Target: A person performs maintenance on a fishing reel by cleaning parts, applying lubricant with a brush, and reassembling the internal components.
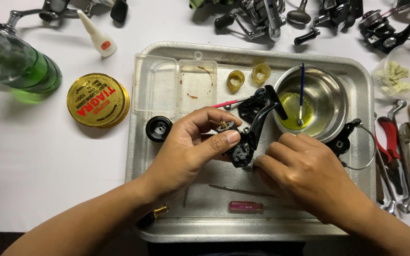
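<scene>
White counter [48, 166] carries a metal tray [357, 76] near its front edge, with both forearms reaching in from that edge. Over the tray's middle the left hand [188, 147] curls palm-inward, thumb and fingers in a closed grip on the black reel body [243, 149], thumb pressed along its side. The right hand [304, 168] lies knuckles-up just beside it, fingers bent and fingertips [262, 163] touching the reel body's lower side; whether it grasps anything cannot be told. A steel bowl [333, 95] with yellow liquid sits toward the tray's far right corner, a small screwdriver [247, 206] by its front edge.
</scene>
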